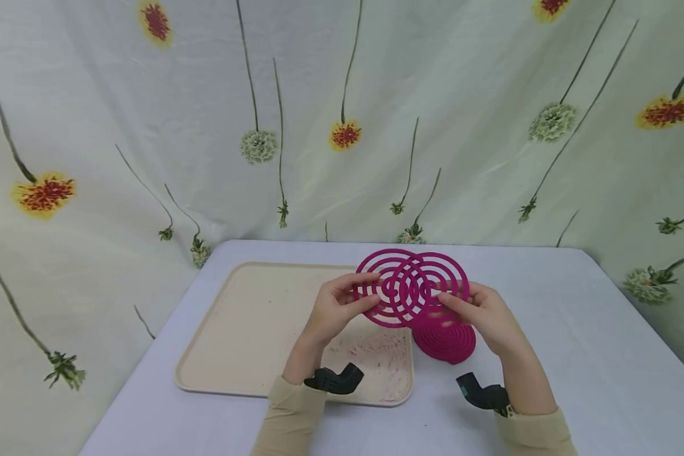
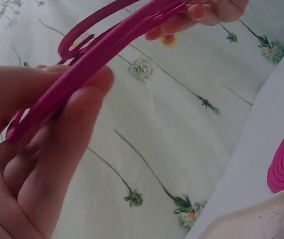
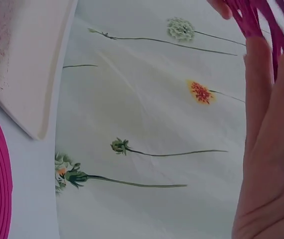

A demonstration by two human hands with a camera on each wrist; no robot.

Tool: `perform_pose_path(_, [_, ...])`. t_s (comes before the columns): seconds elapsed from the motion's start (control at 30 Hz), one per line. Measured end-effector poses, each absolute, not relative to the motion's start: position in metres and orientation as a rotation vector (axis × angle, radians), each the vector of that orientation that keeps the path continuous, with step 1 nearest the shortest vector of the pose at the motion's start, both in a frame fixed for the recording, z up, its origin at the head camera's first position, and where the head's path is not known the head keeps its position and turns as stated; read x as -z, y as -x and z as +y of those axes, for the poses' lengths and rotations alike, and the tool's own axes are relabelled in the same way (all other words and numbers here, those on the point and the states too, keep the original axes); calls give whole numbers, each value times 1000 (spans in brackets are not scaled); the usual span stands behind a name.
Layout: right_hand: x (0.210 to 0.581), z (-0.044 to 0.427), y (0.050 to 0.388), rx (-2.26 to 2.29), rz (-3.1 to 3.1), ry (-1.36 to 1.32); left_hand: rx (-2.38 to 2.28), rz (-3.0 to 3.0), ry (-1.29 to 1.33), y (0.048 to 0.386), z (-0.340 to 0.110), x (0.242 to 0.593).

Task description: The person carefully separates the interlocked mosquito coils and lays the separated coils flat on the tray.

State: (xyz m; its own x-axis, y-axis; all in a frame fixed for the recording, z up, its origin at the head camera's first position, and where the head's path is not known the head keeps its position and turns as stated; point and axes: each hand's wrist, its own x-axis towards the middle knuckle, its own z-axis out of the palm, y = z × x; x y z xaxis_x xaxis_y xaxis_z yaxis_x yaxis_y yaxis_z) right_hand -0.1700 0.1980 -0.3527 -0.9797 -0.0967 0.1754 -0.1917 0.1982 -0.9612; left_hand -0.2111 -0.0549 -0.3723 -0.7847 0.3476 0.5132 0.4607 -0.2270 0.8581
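Note:
Both hands hold up two overlapping magenta mosquito coils over the tray's right part. My left hand [image 1: 336, 303] pinches the outer rings of the left-hand coil [image 1: 389, 289] between thumb and fingers. The right-hand coil [image 1: 431, 256] is pinched by my right hand [image 1: 493, 316], thumb in front and fingers behind. Toward the middle the rings cross; whether they are interlocked I cannot tell. In the left wrist view the coils [image 2: 94, 62] appear nearly edge-on. Just below the right hand, a tightly wound magenta coil [image 1: 446, 343] lies on the table; how many layers it has is unclear.
A cream tray [image 1: 245, 329] takes up the table's left half, with reddish crumbs [image 1: 376, 354] on its near right part. The table has a white cover [image 1: 564, 342]. Behind it hangs a flower-printed cloth [image 1: 467, 158]. Each wrist wears a black device [image 1: 336, 380].

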Motion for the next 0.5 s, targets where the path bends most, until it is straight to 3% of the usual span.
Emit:
perform_pose_path(0.2, [349, 210, 168, -1939, -2531, -523, 2069, -2083, 1208, 215, -73, 369])
perform_pose_path(0.5, [353, 198, 170, -1945, -2309, -443, 2160, -2023, 918, 209, -63, 365])
